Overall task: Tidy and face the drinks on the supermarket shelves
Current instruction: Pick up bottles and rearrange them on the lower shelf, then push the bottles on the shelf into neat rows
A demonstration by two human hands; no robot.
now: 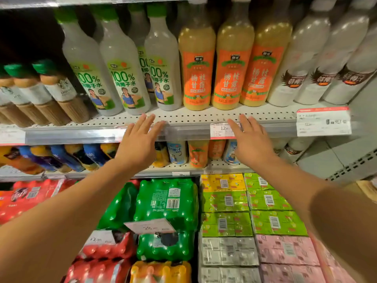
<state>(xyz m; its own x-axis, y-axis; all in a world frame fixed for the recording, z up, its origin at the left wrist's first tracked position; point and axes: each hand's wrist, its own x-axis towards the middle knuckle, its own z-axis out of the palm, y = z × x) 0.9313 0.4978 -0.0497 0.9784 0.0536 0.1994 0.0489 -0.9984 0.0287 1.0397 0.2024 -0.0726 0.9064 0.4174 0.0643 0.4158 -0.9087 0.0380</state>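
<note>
both hands reach up toward the front edge of the upper shelf (204,117), palms down, fingers straight and a bit spread — neither grips anything. left hand (138,139) sits w/ its fingertips over the shelf lip, just below the coconut water bottles (122,78); whether the fingers actually touch the edge strip can't be told, it's blurred there. right hand (247,137) is flat too, fingers lying across the small price tag (222,130) on the shelf rail, below the orange-label mango drink bottles (232,74). the three orange-label bottles stand upright side by side, labels to the front, near the shelf's front. the coconut water bottles to their left — green caps, pale liquid — stand in a row w/ one more behind, labels forward. to the right are white coconut juice bottles (302,64), and at far left smaller brown bottles w/ dark green caps (51,92). a larger price card (324,122) hangs on the rail at right. the shelf below holds smaller drinks (195,153), partly hidden by the arms. at the bottom are shrink-wrapped packs: green soda (167,203), red soda (24,199) and yellow-green carton multipacks (244,203).
</note>
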